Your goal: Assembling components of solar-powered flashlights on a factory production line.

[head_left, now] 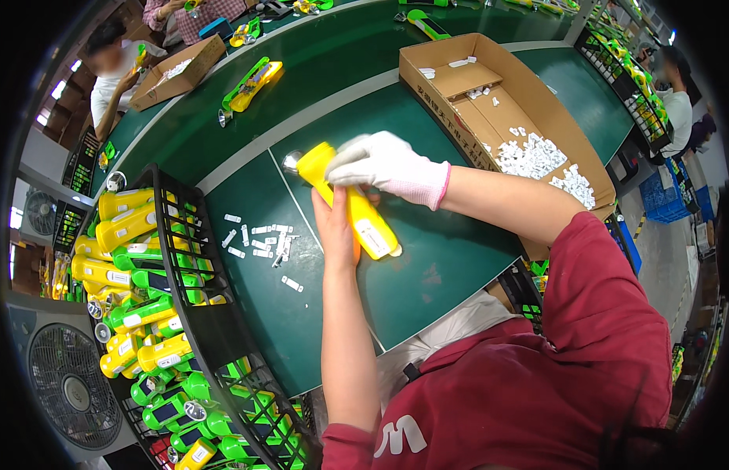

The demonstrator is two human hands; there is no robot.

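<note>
- Gripping the yellow flashlight [372,235], the bare left hand [334,223] holds it tilted above the green table [466,251].
- The gloved right hand [386,163] lays bent fingers on its upper part; whether they pinch anything, I cannot tell.
- Small white pieces [291,283] lie scattered on the table, between the flashlight and the black basket [212,327].

Green worktable [451,286], grey floor [653,286] to the right, large fan [74,384] and pale wall [55,149] at left.
</note>
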